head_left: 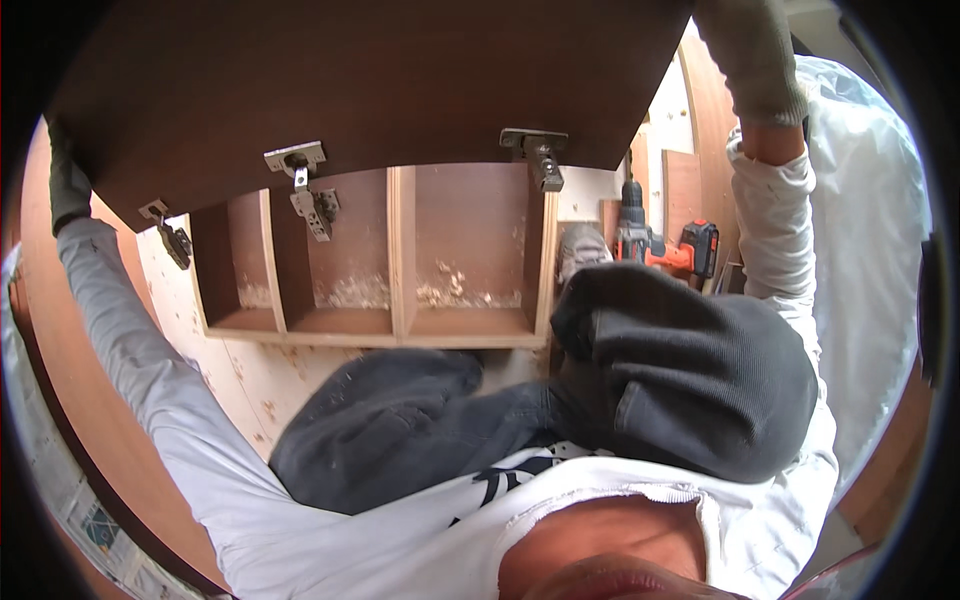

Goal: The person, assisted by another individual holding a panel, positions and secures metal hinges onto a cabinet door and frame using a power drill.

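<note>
A large dark brown cabinet door (380,80) spans the top of the view, held up with its lower edge toward me. My left hand (68,180), in a dark work glove, grips its left edge. At the upper right, my right hand (755,65) in a grey glove holds the right edge; its fingertips are hidden. Three metal hinges hang from the door's lower edge: a left hinge (170,236), a middle hinge (312,195) and a right hinge (540,155). Beneath it lies an open wooden cabinet frame (400,250) with several compartments, sawdust inside.
An orange and black cordless drill (665,245) lies right of the frame, beside my shoe (583,250). My bent knees in dark trousers stand before the frame. Clear plastic sheeting (865,230) covers something at the right. A long brown board (80,340) runs along the left.
</note>
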Available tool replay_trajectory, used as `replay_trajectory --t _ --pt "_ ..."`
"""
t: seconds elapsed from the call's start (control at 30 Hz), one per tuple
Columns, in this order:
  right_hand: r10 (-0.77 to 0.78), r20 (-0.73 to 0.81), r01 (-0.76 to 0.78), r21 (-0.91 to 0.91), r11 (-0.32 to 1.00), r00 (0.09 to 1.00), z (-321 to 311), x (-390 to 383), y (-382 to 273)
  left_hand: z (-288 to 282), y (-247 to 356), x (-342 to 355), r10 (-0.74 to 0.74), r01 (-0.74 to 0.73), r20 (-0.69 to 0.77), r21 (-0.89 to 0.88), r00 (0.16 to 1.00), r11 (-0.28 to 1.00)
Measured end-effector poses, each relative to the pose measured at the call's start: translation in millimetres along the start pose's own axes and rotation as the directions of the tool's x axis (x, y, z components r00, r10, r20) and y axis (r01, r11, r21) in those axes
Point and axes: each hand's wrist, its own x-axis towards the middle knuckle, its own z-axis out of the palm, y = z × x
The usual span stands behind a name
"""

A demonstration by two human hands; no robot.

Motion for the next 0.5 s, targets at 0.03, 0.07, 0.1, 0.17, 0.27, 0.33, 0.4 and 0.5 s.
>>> replay_trajectory --t 0.03,0.07,0.1,0.17,0.27,0.33,0.4,0.5 --pt "0.004 0.030 -0.004 -0.013 1.000 1.000 -0.9 -1.7 0.9 -3.5 -6.8 -11.0 -0.014 0.014 -0.016 0.018 1.000 1.000" --pt "-0.015 0.052 0.016 -0.026 1.000 0.999 -0.8 -2.9 -1.0 -5.3 -11.3 -18.5 -0.022 0.023 -0.023 0.030 0.999 0.999" --pt "0.018 0.065 -0.017 -0.016 1.000 0.998 -0.1 -6.0 -0.9 -7.8 -19.0 -29.3 -0.027 0.028 -0.033 0.041 0.999 0.999" --pt "0.064 0.086 -0.064 -0.004 0.998 0.994 3.2 -10.3 -3.5 -1.0 -37.0 -39.8 -0.030 0.032 -0.033 0.048 0.999 0.998" --pt "0.243 0.170 -0.270 0.155 0.950 0.955 11.9 -29.0 27.3 12.0 -25.1 -77.4 -0.203 0.244 -0.228 0.171 0.952 0.955" --pt "0.284 0.192 -0.312 0.136 0.940 0.940 -6.4 -34.1 54.0 11.1 -33.9 -74.1 -0.193 0.248 -0.210 0.278 0.959 0.928" --pt "0.309 0.168 -0.342 0.224 0.913 0.936 9.7 -47.1 62.1 -20.3 -34.2 -65.3 -0.215 0.283 -0.218 0.356 0.952 0.891" --pt "0.361 0.168 -0.375 0.061 0.925 0.917 -8.1 -57.5 76.3 33.7 -55.5 -92.3 -0.224 0.316 -0.242 0.470 0.944 0.824"
